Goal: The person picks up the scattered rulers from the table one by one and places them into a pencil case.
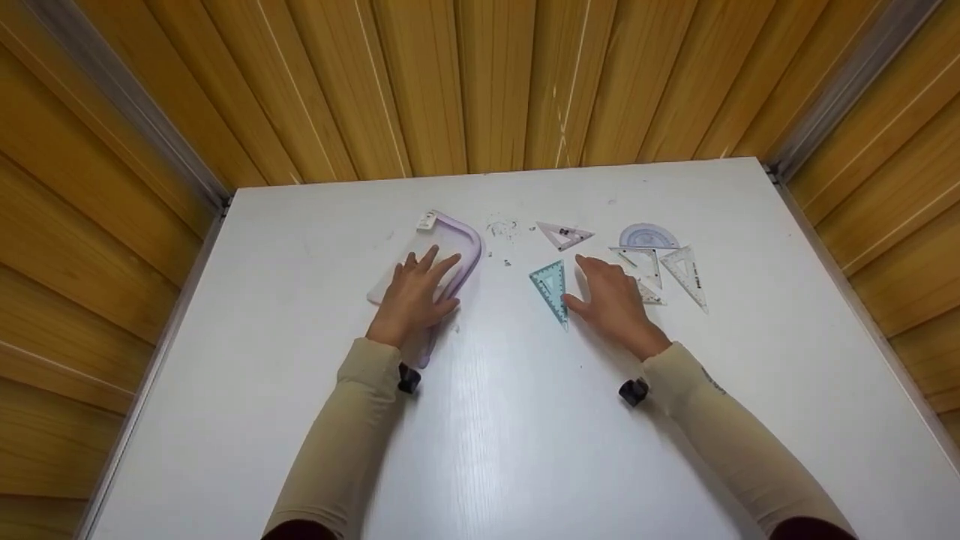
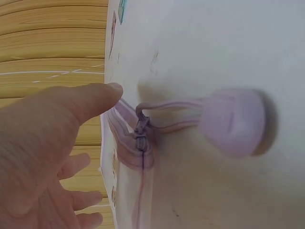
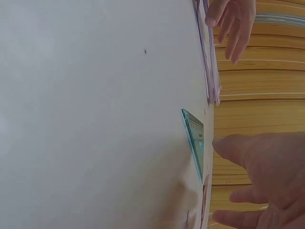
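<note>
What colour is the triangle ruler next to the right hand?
Clear teal green: the triangle ruler by the right hand shows best in the head view.

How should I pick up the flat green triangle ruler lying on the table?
The green triangle ruler lies flat on the white table, so there's nothing to grab from above. Probably pinch its wide far end from the right, beside the right hand, sliding a fingertip under the edge; the near tip is too thin.

A white table (image 1: 525, 450) bears a purple-edged pouch (image 1: 450, 247) and set squares (image 1: 551, 285).
</note>
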Motion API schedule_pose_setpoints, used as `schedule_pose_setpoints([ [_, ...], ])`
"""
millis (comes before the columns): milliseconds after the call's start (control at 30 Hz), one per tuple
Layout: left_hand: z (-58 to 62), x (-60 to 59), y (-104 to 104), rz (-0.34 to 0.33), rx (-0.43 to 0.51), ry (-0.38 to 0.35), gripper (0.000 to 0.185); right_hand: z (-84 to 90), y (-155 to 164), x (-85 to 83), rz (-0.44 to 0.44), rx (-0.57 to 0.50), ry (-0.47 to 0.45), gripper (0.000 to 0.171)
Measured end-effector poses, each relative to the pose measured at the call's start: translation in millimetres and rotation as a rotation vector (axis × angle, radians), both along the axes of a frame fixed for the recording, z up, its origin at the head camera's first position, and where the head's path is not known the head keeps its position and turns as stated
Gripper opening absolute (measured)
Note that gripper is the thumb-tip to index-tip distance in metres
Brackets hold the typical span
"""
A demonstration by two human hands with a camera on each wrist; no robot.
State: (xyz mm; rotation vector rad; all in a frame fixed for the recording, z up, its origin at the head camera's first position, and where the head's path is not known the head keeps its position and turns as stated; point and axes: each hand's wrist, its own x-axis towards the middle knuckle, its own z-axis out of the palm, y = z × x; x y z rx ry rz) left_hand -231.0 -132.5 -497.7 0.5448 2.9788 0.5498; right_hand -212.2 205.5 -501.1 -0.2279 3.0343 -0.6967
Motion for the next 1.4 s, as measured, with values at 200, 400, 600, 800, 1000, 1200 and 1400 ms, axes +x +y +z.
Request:
schedule_pose_setpoints([
  [200,-0.3,-1.0,4,-0.009,-0.005,-0.016,0.07,-0.7,-6,1.0,-0.002,0.002,-0.019,0.077],
  [400,-0.8,-3.9,8,-0.029,-0.03,0.002,0.062,-0.9,-9,1.4,0.002,-0.009,-0.022,0.077],
  [600,-2.0,-5.8,11,-0.059,-0.045,0.056,0.053,-0.5,-12,1.3,0.015,0.0,0.021,0.076],
  [800,-4.8,-5.3,14,-0.041,-0.032,0.102,0.046,0.6,-17,1.7,0.008,0.024,0.003,0.077],
  [1000,-5.0,-3.9,18,-0.012,-0.009,0.118,0.042,0.0,-22,2.3,0.003,0.039,-0.019,0.077],
  [1200,-6.8,-3.1,21,0.012,0.026,0.112,0.037,-3.7,-25,2.0,-0.016,0.051,-0.026,0.078],
  [1400,-9.1,-3.7,22,0.018,0.032,0.098,0.035,-8.2,-25,0.8,-0.014,0.061,-0.02,0.077],
])
